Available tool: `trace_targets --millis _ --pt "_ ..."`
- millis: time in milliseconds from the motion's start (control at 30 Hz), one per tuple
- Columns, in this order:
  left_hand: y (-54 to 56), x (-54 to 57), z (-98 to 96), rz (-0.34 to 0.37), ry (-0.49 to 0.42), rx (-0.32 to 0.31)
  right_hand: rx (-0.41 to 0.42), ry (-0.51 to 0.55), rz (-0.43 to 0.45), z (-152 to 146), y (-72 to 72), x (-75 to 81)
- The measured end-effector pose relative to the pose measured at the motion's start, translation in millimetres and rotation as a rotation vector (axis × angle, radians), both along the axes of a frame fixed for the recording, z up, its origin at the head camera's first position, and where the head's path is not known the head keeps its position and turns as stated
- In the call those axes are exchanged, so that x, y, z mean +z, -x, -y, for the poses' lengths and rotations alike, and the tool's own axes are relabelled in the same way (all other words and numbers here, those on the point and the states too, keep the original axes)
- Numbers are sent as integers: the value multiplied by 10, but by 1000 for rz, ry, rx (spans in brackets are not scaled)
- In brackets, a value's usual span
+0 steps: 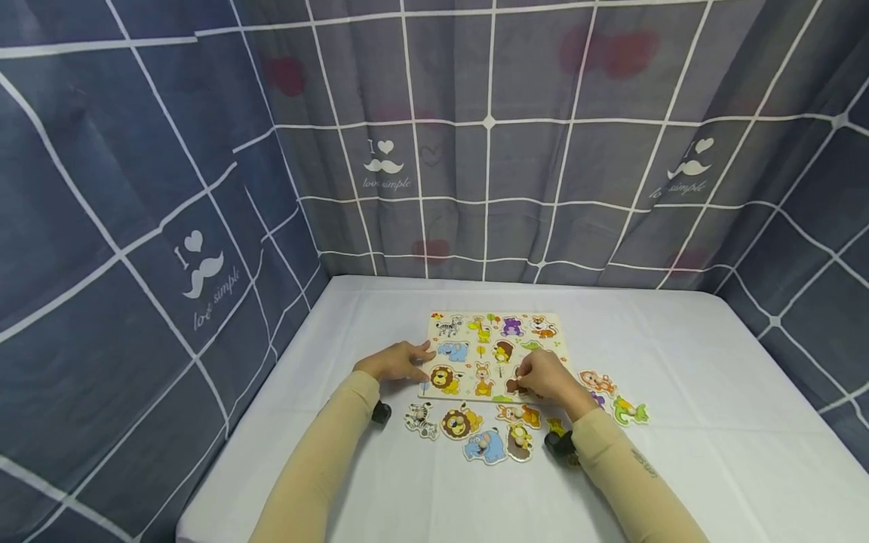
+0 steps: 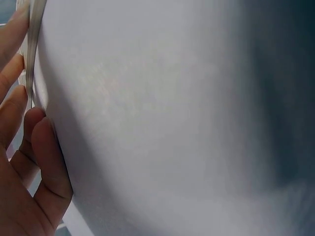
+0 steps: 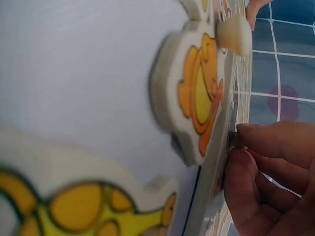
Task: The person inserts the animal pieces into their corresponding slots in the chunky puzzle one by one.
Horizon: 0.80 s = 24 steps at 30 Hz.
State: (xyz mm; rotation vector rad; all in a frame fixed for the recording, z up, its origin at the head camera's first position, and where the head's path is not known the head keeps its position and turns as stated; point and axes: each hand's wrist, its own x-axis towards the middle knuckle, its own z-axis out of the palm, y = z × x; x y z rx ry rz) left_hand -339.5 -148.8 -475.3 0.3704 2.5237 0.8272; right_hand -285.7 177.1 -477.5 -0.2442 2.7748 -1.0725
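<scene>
A wooden animal puzzle board lies on the white table. My left hand rests at its left edge, fingers extended onto the printed face near the elephant and lion pictures; in the left wrist view its fingers lie along the board's side. Over the lower right of the board, my right hand pinches the small knob of a brown animal puzzle piece, mostly hidden under the fingers. In the right wrist view, thumb and fingertips meet at that knob, close against the board.
Loose knobbed pieces lie in front of the board: zebra, lion, elephant, hedgehog and kangaroo. A giraffe piece lies near the right wrist. Right of the board are a monkey and a green piece. Checked curtains enclose the table.
</scene>
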Motion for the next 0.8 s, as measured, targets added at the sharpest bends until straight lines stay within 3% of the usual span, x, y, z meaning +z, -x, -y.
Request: trace_targets --millis 467,567,800 --pt "-19 -32 3 -7 7 -9 -10 -69 -21 -85 -151 43" --pt "-29 -5 9 -4 2 -3 34 -52 -32 -97 -180 50" --pt "-32 16 14 -11 3 -7 250 9 -33 -137 -216 74"
